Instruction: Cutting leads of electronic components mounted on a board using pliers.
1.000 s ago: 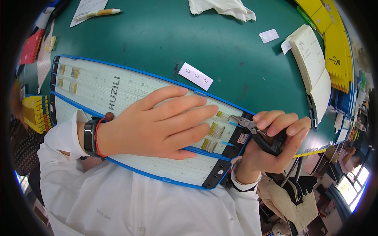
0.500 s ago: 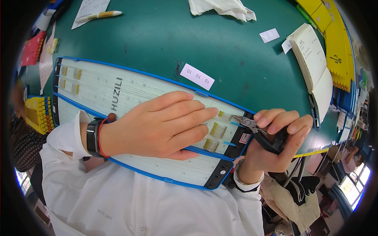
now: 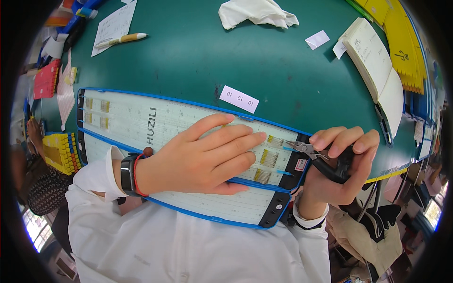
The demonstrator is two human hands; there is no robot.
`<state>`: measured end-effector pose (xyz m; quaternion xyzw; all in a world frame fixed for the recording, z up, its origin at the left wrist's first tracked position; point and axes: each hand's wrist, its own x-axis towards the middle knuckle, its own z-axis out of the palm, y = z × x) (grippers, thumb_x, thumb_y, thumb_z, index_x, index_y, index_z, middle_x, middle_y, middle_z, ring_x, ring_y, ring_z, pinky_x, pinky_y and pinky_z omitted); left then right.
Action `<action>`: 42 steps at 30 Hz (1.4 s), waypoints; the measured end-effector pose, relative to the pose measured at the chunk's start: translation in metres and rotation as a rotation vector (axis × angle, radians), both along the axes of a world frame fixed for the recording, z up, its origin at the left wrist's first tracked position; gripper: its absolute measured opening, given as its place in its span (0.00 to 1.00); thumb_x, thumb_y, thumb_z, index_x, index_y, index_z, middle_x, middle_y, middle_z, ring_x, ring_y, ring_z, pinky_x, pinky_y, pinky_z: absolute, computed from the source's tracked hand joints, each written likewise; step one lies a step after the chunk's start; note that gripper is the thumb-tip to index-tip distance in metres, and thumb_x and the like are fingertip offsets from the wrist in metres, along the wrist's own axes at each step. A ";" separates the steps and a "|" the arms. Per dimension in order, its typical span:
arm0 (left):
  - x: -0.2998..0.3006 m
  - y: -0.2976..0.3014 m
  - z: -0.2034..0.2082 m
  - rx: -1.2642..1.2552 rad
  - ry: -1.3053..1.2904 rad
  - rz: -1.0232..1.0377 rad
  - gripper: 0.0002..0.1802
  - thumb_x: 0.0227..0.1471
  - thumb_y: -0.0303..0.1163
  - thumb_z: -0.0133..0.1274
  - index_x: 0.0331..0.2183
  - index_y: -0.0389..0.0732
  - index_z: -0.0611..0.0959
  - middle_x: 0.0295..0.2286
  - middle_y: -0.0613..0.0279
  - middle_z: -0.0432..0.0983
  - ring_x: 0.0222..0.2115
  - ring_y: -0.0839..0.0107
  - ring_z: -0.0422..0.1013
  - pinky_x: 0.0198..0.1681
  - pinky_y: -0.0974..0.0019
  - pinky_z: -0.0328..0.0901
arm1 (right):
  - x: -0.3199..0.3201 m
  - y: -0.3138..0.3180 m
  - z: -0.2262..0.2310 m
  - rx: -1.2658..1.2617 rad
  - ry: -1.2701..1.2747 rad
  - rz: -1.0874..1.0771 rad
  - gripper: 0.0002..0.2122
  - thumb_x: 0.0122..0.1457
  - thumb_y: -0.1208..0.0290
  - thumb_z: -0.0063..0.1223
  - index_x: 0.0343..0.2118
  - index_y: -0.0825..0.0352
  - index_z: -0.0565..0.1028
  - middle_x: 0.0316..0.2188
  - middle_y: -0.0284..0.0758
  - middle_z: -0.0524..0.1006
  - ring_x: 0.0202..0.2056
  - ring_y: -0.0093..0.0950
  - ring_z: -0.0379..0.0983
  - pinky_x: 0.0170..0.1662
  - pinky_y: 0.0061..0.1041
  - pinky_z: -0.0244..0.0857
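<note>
A long, flat, blue-rimmed fishing-leader box [image 3: 130, 125] lies open across my lap at the table edge. Fine lines run along its pale panel between small springs [image 3: 270, 158] at the right end and more springs [image 3: 104, 123] at the left. My left hand [image 3: 207, 158] rests flat over the panel, fingers stretched out, covering the middle of the lines. In my right hand [image 3: 351, 151] are small pliers [image 3: 306, 148] with black handles. Their metal jaws point left, close to the uppermost right spring [image 3: 275, 140] and a blue tip beside it.
A white label strip [image 3: 239, 99] lies just beyond the box. Farther off are a crumpled white cloth [image 3: 255, 13], a small paper [image 3: 317, 40], an open notebook [image 3: 370, 59], yellow cards [image 3: 401, 42] and a pen [image 3: 121, 40] on paper. Another person's hand [image 3: 35, 134] shows at far left.
The view has shifted, so the box and both hands sit a little farther right in it. Hands and pliers keep nearly the same place against the box.
</note>
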<state>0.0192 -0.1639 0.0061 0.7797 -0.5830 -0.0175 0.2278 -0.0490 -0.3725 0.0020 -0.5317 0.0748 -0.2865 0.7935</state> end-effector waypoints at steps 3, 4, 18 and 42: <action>0.000 0.001 0.000 0.007 0.006 0.006 0.21 0.46 0.52 0.59 0.32 0.45 0.74 0.47 0.63 0.74 0.45 0.69 0.70 0.55 0.59 0.58 | 0.000 0.000 -0.002 -0.014 0.007 0.044 0.13 0.68 0.59 0.27 0.31 0.64 0.58 0.20 0.39 0.67 0.23 0.35 0.71 0.31 0.32 0.68; -0.001 0.001 -0.001 0.005 0.015 0.012 0.21 0.45 0.52 0.59 0.32 0.46 0.74 0.47 0.63 0.74 0.45 0.69 0.70 0.55 0.59 0.58 | 0.000 0.000 -0.002 -0.007 0.014 0.048 0.13 0.68 0.59 0.27 0.32 0.64 0.58 0.20 0.39 0.67 0.23 0.35 0.71 0.31 0.32 0.68; 0.001 0.001 0.005 0.080 0.068 -0.039 0.28 0.37 0.47 0.65 0.38 0.41 0.76 0.49 0.56 0.71 0.49 0.59 0.68 0.57 0.51 0.54 | 0.000 -0.045 0.017 -1.125 0.215 -0.211 0.17 0.46 0.73 0.64 0.41 0.66 0.74 0.31 0.34 0.78 0.26 0.30 0.73 0.30 0.26 0.67; -0.021 0.036 0.047 0.294 0.002 0.279 0.44 0.41 0.36 0.60 0.58 0.36 0.61 0.60 0.49 0.55 0.62 0.46 0.47 0.65 0.44 0.37 | -0.181 -0.317 -0.019 -1.456 0.677 -1.051 0.05 0.47 0.75 0.61 0.28 0.67 0.81 0.36 0.37 0.78 0.41 0.35 0.73 0.47 0.32 0.64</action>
